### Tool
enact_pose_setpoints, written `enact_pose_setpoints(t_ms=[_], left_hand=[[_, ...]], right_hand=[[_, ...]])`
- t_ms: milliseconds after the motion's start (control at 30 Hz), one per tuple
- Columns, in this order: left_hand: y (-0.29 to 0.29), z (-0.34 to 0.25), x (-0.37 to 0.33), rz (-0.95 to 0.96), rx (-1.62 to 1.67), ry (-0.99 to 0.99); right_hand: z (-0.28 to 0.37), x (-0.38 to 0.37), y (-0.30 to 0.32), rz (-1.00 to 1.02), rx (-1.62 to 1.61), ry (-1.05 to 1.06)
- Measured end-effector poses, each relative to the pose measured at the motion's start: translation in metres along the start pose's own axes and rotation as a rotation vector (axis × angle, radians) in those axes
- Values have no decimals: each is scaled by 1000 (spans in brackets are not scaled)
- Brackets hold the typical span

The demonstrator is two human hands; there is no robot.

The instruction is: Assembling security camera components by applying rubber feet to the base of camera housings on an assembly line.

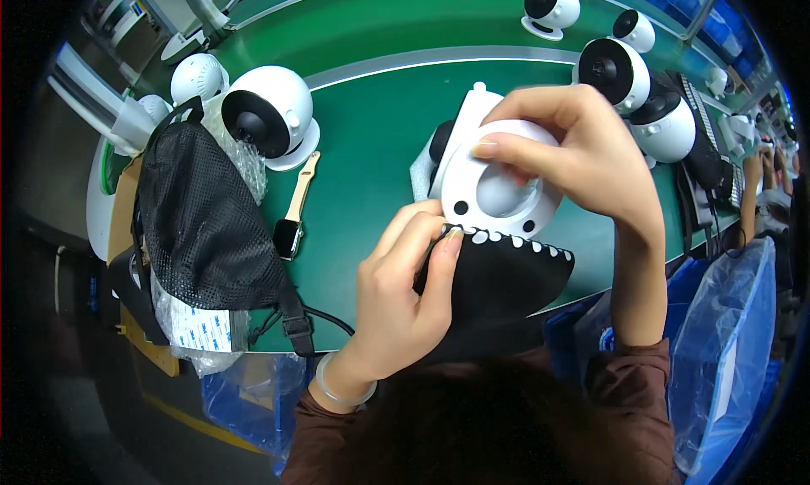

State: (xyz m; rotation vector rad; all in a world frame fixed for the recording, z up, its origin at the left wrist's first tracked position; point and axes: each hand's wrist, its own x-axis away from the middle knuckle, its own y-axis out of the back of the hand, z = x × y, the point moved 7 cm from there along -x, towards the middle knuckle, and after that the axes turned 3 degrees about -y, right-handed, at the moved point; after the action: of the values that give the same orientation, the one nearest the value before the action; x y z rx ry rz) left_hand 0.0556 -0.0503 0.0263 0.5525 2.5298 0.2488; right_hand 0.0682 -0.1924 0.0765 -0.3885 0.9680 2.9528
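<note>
My right hand (574, 147) is closed on a white round stand (462, 168) with a recessed middle, the thumb lying on its face. Two black round pads sit on the stand's near rim. Behind the stand, a white body with a dark round part is partly hidden. My left hand (405, 291) pinches the upper edge of a black sheet (506, 278) between thumb and fingers, right beside the stand's near rim. White round spots run along that edge of the sheet. Whatever small piece may lie between the left fingertips is hidden.
On the green table (363, 147), a white ball-shaped camera (274, 113) stands at the left, with a watch (289, 232) nearby. A black mesh bag (211, 223) lies at the left edge. Several similar cameras (620, 71) stand back right. Blue plastic-lined bins (721, 350) are below right.
</note>
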Motion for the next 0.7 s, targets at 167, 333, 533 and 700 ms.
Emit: enact_pose_setpoints(t_ms=[167,333,533,700], left_hand=[[20,7,4,-75,26,-93],[41,23,28,-128,62,-7],[36,48,45,-33,176,239],[30,45,46,-17,224,243]], right_hand=[[-13,-18,11,45,-192,-221],[-19,-48,56,154,-364,-165],[-6,-154,38,75,458,-48],[-66,-224,4,-262,875,285]])
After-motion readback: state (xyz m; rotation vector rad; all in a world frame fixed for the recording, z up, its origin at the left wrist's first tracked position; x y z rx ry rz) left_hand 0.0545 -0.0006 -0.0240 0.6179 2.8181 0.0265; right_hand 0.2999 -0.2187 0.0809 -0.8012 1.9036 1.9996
